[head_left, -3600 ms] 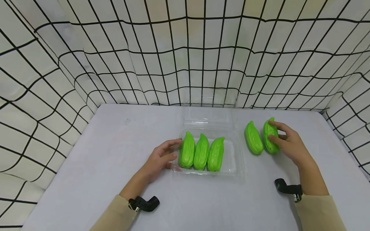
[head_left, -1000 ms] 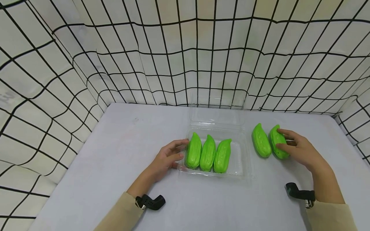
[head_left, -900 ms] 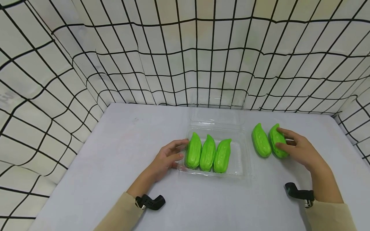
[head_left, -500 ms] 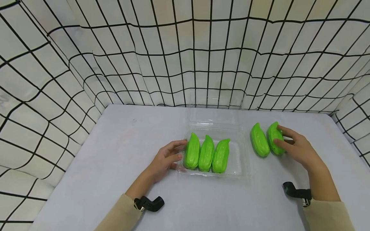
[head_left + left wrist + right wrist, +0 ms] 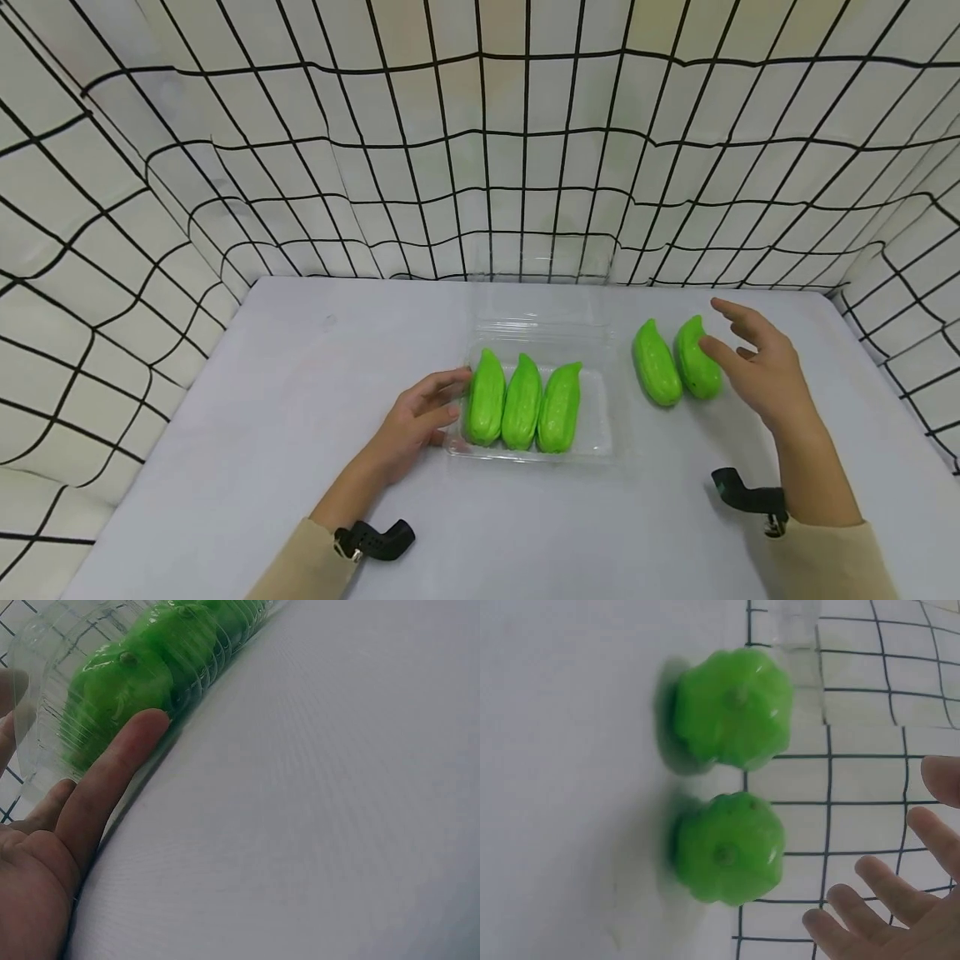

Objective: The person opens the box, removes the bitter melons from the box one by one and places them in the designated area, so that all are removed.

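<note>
Two ridged green gourd-shaped vegetables, a right one [image 5: 697, 362] and a left one [image 5: 657, 363], lie side by side on the table. Just right of them hovers my right hand [image 5: 761, 367], its fingers spread and apart from both; the right wrist view shows the right-hand vegetable [image 5: 731, 849] with a gap to the fingers [image 5: 907, 889]. Three similar green vegetables [image 5: 521, 404] stand in a row inside a clear plastic clamshell box [image 5: 598, 412]. My left hand [image 5: 408, 421] touches the box's left side with mostly straight fingers; one finger [image 5: 112, 776] lies along its wall.
The box's hinged lid [image 5: 540, 296] stands raised toward the back. A white table [image 5: 300, 375] lies under everything, bounded behind and at the sides by black wire grid [image 5: 528, 133] over white sheeting. Black wrist cameras [image 5: 378, 542] sit on both wrists.
My right hand has let go of the right-hand vegetable and drawn its fingers away to the right. My left hand stays at the box. The head view shifts slightly.
</note>
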`<action>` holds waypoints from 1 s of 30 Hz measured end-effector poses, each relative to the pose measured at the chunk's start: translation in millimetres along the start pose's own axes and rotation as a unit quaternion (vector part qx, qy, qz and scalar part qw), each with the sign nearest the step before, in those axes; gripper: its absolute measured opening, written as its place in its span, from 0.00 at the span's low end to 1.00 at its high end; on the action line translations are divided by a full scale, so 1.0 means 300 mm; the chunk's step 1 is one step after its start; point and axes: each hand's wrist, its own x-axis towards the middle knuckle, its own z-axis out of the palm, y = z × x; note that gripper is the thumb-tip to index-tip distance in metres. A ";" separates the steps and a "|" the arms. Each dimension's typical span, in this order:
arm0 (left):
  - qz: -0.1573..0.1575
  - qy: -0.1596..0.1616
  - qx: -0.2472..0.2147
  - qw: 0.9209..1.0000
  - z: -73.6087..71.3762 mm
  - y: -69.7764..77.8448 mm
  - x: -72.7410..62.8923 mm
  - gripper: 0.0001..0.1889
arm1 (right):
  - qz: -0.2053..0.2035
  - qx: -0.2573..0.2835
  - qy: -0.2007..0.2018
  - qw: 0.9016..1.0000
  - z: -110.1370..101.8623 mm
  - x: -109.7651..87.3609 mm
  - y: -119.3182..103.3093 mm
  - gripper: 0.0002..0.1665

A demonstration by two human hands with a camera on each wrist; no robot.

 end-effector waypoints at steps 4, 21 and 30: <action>0.005 -0.006 0.001 1.000 -0.005 -0.005 0.002 0.26 | -0.005 0.039 0.024 0.999 0.004 -0.010 -0.045 0.33; -0.009 -0.005 0.008 1.000 -0.014 -0.010 -0.003 0.26 | -0.063 0.188 -0.035 0.980 0.126 -0.036 -0.168 0.27; -0.003 -0.007 0.021 1.000 -0.015 -0.014 0.005 0.26 | -0.069 0.275 -0.084 0.955 0.189 -0.035 -0.252 0.29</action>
